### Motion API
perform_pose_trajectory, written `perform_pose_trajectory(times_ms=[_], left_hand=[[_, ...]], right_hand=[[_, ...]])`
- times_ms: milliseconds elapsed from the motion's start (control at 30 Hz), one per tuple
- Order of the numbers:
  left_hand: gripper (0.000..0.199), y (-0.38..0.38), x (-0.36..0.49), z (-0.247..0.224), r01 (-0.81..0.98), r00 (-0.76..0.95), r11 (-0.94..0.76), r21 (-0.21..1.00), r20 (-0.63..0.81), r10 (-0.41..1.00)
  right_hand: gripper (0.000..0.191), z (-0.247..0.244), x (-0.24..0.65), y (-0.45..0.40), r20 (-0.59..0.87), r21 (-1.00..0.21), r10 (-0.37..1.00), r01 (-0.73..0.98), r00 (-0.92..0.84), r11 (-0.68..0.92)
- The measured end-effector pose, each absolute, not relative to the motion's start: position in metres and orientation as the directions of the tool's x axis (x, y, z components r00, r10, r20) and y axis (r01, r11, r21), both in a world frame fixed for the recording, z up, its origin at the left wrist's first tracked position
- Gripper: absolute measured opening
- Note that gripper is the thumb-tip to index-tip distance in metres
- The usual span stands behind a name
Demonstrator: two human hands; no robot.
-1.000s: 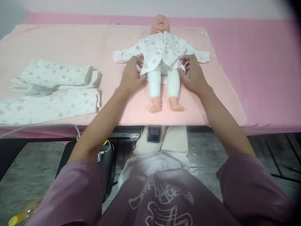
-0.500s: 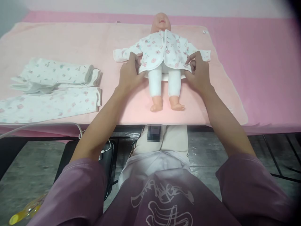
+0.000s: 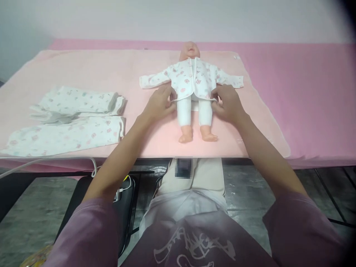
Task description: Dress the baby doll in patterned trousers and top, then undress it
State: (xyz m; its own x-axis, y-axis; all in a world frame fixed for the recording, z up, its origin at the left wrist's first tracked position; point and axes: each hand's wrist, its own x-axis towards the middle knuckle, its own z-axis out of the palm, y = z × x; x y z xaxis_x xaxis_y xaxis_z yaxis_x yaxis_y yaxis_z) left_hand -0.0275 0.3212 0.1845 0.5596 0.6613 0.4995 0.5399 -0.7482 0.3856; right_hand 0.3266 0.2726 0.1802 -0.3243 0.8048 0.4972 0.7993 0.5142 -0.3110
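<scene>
A baby doll (image 3: pixel 190 50) lies on its back on a pale pink blanket (image 3: pixel 97 70), its arms spread and its feet toward me. It wears a white jacket (image 3: pixel 204 79) with small printed figures, the front edges side by side, and white trousers (image 3: pixel 184 113). My left hand (image 3: pixel 161 101) pinches the jacket's lower hem at the left corner. At the right corner, my right hand (image 3: pixel 226 102) pinches the same hem between thumb and fingers.
Folded white printed clothes (image 3: pixel 66 135) lie on the blanket at the left. A white cable (image 3: pixel 55 158) runs along the table's front edge. Below stands a black case (image 3: pixel 126 218) with a plug on it. Darker pink cloth (image 3: pixel 303 92) spreads at the right.
The view has tilted up, so the doll and table appear lower. Both hands have drawn closer together, and the jacket's hem is less widely spread.
</scene>
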Motion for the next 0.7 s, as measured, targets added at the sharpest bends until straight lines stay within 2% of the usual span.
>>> perform_pose_trajectory(times_ms=[133, 233, 300, 367, 433, 500, 533, 600, 700], left_hand=[[0.042, 0.33, -0.033, 0.201, 0.484, 0.595, -0.783, 0.392, 0.509, 0.622], [0.047, 0.35, -0.019, 0.215, 0.488, 0.562, -0.777, 0.397, 0.538, 0.628], [0.051, 0.362, -0.003, 0.225, 0.488, 0.587, -0.78, 0.391, 0.515, 0.625], [0.052, 0.369, 0.012, 0.236, 0.473, 0.658, -0.79, 0.39, 0.439, 0.612], [0.045, 0.371, 0.02, 0.247, 0.434, 0.764, -0.798, 0.418, 0.299, 0.572], [0.037, 0.373, 0.018, 0.256, 0.396, 0.835, -0.774, 0.494, 0.158, 0.528], [0.036, 0.378, 0.012, 0.258, 0.397, 0.833, -0.747, 0.534, 0.131, 0.537], [0.039, 0.396, -0.007, 0.255, 0.449, 0.739, -0.685, 0.574, 0.191, 0.645], [0.045, 0.438, -0.05, 0.237, 0.609, 0.473, -0.609, 0.507, 0.384, 0.793]], right_hand=[[0.04, 0.195, 0.33, 0.29, 0.521, -0.354, 0.768, 0.726, -0.371, 0.59], [0.045, 0.213, 0.323, 0.318, 0.541, -0.411, 0.775, 0.7, -0.327, 0.583], [0.043, 0.225, 0.312, 0.338, 0.505, -0.457, 0.8, 0.686, -0.323, 0.566], [0.041, 0.233, 0.301, 0.352, 0.435, -0.495, 0.826, 0.671, -0.359, 0.553], [0.041, 0.237, 0.295, 0.359, 0.362, -0.519, 0.836, 0.656, -0.412, 0.548], [0.043, 0.235, 0.301, 0.363, 0.329, -0.523, 0.84, 0.658, -0.43, 0.542], [0.044, 0.231, 0.31, 0.365, 0.34, -0.514, 0.846, 0.672, -0.411, 0.533], [0.046, 0.221, 0.339, 0.373, 0.411, -0.472, 0.856, 0.731, -0.313, 0.494], [0.056, 0.2, 0.4, 0.393, 0.531, -0.408, 0.841, 0.837, -0.108, 0.365]])
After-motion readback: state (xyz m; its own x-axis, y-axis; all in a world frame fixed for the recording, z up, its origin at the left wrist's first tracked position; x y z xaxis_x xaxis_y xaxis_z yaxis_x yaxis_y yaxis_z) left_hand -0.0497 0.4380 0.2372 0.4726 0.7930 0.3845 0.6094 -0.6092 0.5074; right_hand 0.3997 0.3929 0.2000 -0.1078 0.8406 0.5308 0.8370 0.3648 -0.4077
